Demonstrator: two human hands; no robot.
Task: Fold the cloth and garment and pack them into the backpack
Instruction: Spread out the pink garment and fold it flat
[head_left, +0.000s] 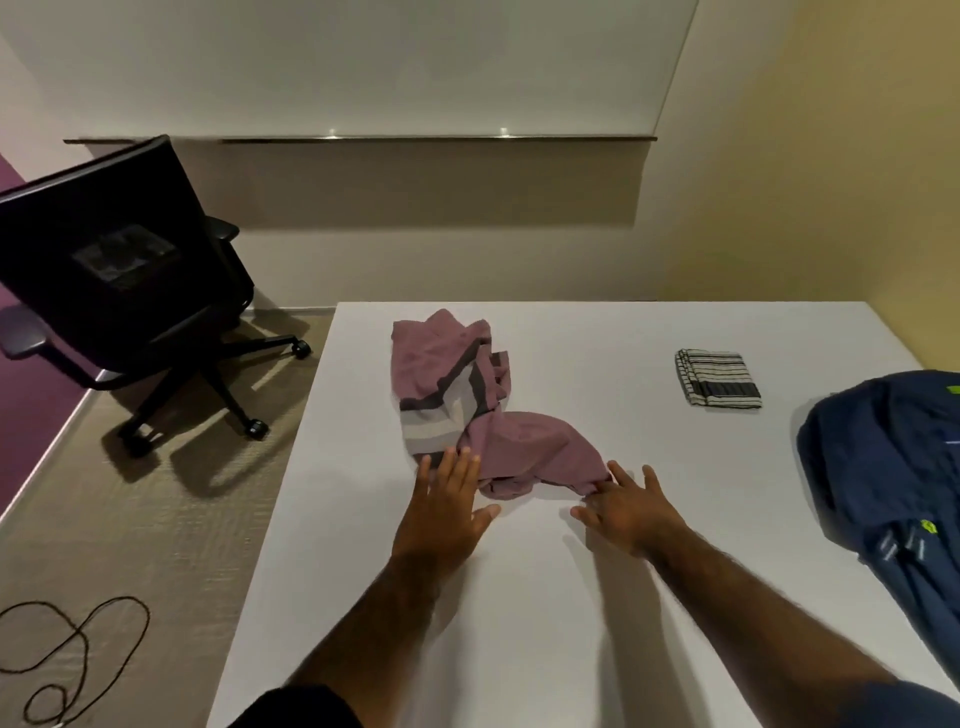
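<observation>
- Table (597, 353), white, rectangular and smooth-topped, filling the lower middle of the view and carrying every task item.
- Black wheeled office chair (119, 270) on the beige floor, beyond the table's far left corner, well apart from it.
- Navy blue fabric backpack (893, 467) with small green tabs, lying flat at the table's right edge, partly out of frame.
- Mauve garment (519, 447) with grey, white and dark stripes, crumpled and unfolded, left of the table's centre.
- Thin dark cable (78, 654), looped on the floor at lower left.
- Left hand (447, 514), palm down, fingers straight and together, fingertips resting on the garment's near striped edge, gripping nothing.
- Right hand (623, 512), palm down, fingers spread and straight, index finger touching the garment's near right corner, nothing clasped.
- Small white cloth (719, 379) with thin dark stripes, already folded into a neat rectangle, between the garment and the backpack, touching neither.
</observation>
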